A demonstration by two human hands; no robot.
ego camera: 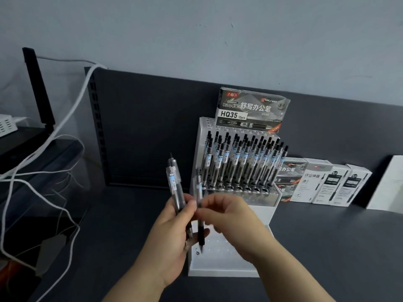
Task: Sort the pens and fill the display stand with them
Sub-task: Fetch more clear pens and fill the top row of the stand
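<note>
A white tiered display stand (265, 212) stands on the dark table, its upper tiers packed with several upright black pens (239, 162). Its lowest tier (220, 267) shows bare holes. My left hand (172, 238) grips a small bundle of black pens (174, 182), tips down, just left of the stand. My right hand (231, 216) pinches a single black pen (200, 234) upright, its tip hanging just above the lowest tier's left holes.
A pen box marked HQ35 (250, 110) sits on top of the stand. More pen boxes (322, 182) line the back right, next to a white box (388, 184). White cables (43, 149) and a black shelf (26, 144) fill the left side.
</note>
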